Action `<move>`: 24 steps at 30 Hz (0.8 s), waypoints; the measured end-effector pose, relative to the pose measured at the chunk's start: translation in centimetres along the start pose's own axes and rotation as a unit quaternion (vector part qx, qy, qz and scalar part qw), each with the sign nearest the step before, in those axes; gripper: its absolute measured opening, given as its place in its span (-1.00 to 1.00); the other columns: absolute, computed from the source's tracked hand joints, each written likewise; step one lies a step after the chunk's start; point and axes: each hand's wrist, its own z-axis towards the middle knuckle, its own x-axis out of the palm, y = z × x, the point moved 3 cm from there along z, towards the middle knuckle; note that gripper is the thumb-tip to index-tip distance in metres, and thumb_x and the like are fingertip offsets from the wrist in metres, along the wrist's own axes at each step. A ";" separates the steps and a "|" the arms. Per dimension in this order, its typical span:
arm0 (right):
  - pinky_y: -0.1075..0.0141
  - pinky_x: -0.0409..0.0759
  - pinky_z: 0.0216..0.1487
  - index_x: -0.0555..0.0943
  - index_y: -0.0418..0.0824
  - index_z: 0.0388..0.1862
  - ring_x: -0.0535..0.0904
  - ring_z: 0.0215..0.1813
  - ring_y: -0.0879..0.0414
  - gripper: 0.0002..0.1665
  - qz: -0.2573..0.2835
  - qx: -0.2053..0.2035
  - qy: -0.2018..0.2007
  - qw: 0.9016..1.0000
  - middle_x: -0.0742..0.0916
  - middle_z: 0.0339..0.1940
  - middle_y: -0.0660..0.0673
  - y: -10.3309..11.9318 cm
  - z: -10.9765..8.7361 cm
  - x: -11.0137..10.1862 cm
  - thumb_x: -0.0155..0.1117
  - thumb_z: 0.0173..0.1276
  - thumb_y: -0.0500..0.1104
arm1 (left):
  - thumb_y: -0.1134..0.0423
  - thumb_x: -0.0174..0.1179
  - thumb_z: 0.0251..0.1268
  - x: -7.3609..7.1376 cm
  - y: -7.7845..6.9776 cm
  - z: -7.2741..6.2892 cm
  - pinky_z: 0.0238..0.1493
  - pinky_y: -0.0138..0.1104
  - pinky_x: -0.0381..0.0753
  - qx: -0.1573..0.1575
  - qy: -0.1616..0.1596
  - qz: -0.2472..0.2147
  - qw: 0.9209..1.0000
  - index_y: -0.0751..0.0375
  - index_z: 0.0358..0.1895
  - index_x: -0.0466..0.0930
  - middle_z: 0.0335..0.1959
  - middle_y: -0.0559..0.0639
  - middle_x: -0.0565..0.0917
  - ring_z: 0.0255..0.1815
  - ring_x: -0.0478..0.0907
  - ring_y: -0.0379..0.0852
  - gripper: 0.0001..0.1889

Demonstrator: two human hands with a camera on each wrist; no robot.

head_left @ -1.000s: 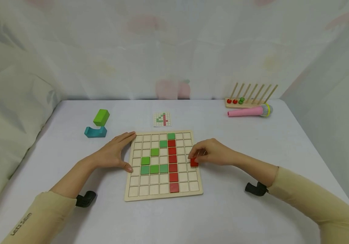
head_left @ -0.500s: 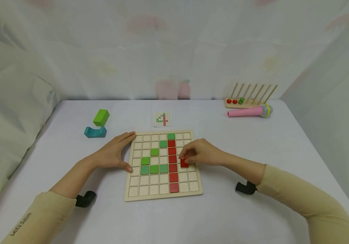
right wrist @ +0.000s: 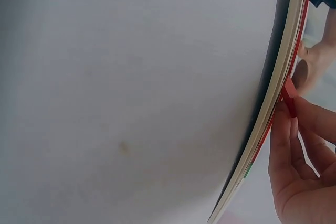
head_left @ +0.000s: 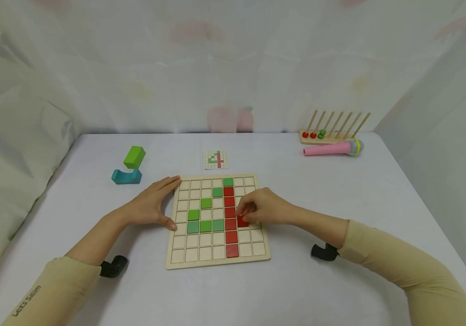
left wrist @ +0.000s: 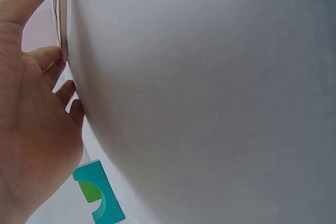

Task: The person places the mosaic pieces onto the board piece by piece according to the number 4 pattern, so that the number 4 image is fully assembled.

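Note:
A wooden grid board lies on the white table, with a column of red tiles and several green tiles in its cells. My right hand pinches a red square tile between thumb and fingers, at the cell just right of the red column's middle. In the right wrist view that tile stands tilted against the board's face. My left hand rests at the board's left edge, thumb and fingers spread, fingertips touching the rim.
Behind the board lies a small pattern card showing a green and red 4. A green block and a teal arch block sit at the left. A pink toy microphone lies before a peg rack at the back right.
My right hand has moved left across the board with the red tile, from the rightmost column to the cell beside the red column. The left hand has stayed at the board's edge.

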 end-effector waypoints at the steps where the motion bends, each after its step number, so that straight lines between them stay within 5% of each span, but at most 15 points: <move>1: 0.49 0.62 -0.25 0.74 -0.11 -0.26 0.59 -0.33 0.29 -0.87 -0.005 -0.001 -0.001 1.000 0.77 -0.39 0.05 0.0 0.0 0.0 0.37 0.25 -0.31 | -0.34 0.54 -0.39 0.0 0.0 0.0 0.52 0.29 0.02 0.000 0.000 0.000 1.000 0.19 0.59 -0.04 0.64 0.15 0.01 0.63 -0.11 0.32 0.41; 24: 0.55 0.60 -0.23 0.79 -0.14 -0.19 0.60 -0.30 0.37 -0.81 -0.059 -0.025 -0.012 0.998 0.78 -0.24 0.02 0.2 -0.5 0.4 0.40 0.21 -0.29 | -0.34 0.54 -0.41 0.0 0.0 0.0 0.54 0.28 0.00 0.000 0.000 -0.003 1.000 0.18 0.59 -0.04 0.64 0.13 0.00 0.64 -0.12 0.31 0.41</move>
